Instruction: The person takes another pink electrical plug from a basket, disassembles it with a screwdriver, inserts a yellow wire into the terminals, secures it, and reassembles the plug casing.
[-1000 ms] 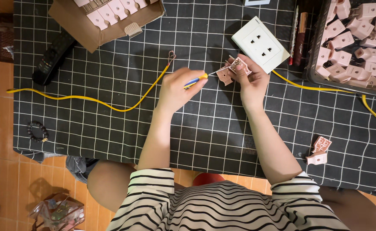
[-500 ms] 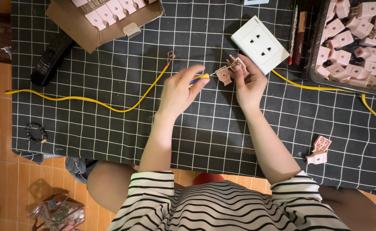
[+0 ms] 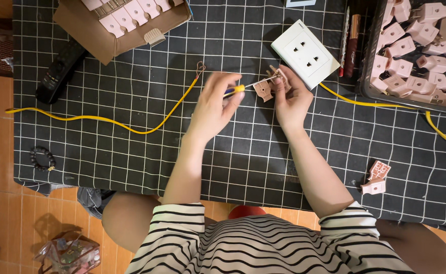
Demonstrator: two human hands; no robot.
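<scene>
Near the white socket plate [image 3: 305,53], the left hand [image 3: 215,104] pinches a small screwdriver [image 3: 239,89], its handle mostly hidden by the fingers. The right hand [image 3: 291,96] pinches a pink plug part [image 3: 264,89] just below the plate. Beyond it, a bin of pink plugs [image 3: 420,45] is cut off at the edge.

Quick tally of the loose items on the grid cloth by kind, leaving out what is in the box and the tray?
Yellow wire: 1
White socket plate: 1
Pink plug halves at lower right: 2
Black remote: 1
Bead bracelet: 1
Pens: 2
Total: 8
</scene>
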